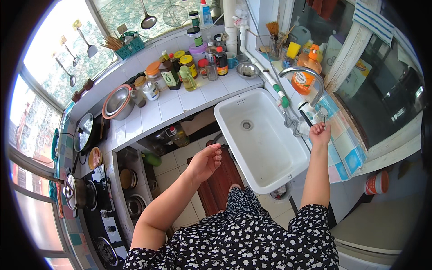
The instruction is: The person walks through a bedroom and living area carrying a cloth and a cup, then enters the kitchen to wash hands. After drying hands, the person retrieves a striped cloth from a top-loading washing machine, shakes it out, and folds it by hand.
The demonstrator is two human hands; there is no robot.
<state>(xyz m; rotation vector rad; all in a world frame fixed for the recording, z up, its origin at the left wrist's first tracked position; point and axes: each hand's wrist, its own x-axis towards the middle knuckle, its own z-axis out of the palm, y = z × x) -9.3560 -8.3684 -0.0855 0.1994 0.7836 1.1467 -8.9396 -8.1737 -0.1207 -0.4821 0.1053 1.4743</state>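
My right hand point(320, 134) reaches out beside the tap, its fingers curled round a thin metal piece that stands up toward the tiles; its kind is too small to make out. Just behind that hand rises the curved chrome tap point(317, 87), its spout arching over the ledge at the sink's right. My left hand point(206, 163) hangs in the air left of the sink, fingers loosely curled in, with nothing visible in them. Between and beyond my hands is the white rectangular sink point(274, 148), with a round drain point(246, 125) in its far left part. No water runs from the tap.
Orange soap bottle point(306, 72) and yellow sponge point(293, 50) stand behind the tap. Along the tiled counter point(189, 100) are sauce bottles, jars, a small metal bowl point(247, 69) and stacked basins point(118, 102). A stove point(108, 225) with a pot lies at left; a red mat point(220, 186) covers the floor.
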